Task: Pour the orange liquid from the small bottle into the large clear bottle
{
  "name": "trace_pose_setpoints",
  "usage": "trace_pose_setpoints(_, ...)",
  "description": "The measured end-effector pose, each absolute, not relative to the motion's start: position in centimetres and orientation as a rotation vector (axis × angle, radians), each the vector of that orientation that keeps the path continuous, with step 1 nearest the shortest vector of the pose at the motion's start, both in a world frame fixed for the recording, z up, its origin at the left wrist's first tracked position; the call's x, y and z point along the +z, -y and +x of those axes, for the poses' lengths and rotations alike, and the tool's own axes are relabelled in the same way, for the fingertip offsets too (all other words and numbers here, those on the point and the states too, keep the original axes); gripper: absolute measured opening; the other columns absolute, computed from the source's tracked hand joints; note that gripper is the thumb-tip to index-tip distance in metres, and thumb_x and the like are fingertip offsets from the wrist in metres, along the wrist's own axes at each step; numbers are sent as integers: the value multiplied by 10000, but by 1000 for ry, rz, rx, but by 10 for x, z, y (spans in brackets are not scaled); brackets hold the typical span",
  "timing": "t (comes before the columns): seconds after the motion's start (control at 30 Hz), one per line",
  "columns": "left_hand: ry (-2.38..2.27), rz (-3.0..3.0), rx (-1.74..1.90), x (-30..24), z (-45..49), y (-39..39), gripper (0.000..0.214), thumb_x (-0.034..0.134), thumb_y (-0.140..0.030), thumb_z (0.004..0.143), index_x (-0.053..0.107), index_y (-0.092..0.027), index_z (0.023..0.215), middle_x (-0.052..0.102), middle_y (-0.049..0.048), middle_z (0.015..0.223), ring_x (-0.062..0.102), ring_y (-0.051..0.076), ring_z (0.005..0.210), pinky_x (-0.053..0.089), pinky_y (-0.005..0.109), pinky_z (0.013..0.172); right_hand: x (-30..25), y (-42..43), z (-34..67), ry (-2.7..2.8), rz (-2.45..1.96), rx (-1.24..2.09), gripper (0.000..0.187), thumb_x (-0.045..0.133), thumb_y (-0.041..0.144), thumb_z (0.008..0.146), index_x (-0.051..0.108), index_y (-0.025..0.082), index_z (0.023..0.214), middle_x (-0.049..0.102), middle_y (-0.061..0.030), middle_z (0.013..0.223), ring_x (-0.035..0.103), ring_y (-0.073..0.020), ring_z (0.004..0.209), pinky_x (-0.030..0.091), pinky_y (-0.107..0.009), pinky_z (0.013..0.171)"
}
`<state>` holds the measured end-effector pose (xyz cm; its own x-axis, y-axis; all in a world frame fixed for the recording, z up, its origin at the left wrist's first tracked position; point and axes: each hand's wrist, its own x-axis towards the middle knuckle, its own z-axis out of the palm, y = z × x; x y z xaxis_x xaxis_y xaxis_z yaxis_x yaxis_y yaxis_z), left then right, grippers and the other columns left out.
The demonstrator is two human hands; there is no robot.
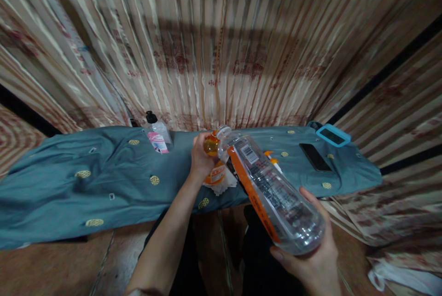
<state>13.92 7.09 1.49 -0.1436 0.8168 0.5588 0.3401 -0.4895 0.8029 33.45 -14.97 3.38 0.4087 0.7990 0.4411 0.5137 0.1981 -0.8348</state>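
My right hand (317,250) is closed around the base of a large clear plastic bottle (286,199) with an orange label. The bottle is tilted, its uncapped neck pointing up and left. My left hand (203,155) is closed around a small amber bottle (210,145) right by that neck; whether the two touch, I cannot tell. Below my left hand, an orange-and-white label (216,174) shows above a crumpled white tissue (223,185). Partly hidden behind the clear bottle lies an orange-and-white pump head (272,158).
On the blue-green cloth (120,194), a clear pump bottle (159,135) with a pink label stands to the left. A black phone (315,157) and a blue-framed device (333,135) lie to the right. A striped curtain (214,47) hangs behind.
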Motion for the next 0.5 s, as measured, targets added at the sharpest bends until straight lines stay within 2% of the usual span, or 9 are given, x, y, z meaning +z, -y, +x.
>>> trace_pose_setpoints(0.23,-1321,1750,1646,16,140,-70,432,828,-334,605,607,-225,959,647,17,927,630,197,884,519,316,782,34,147,334,1235,-1471,293,1065,864,638,556,471,229,1457,534,-68,1442,563,-280,1216,432,-320,962)
trace_pose_setpoints(0.5,-1305,1732,1639,18,142,-70,423,816,-364,612,605,-224,951,655,20,909,629,211,892,512,325,785,34,149,333,1213,-1509,270,1179,844,691,532,413,190,1508,495,-109,1486,581,-305,1192,478,-344,917)
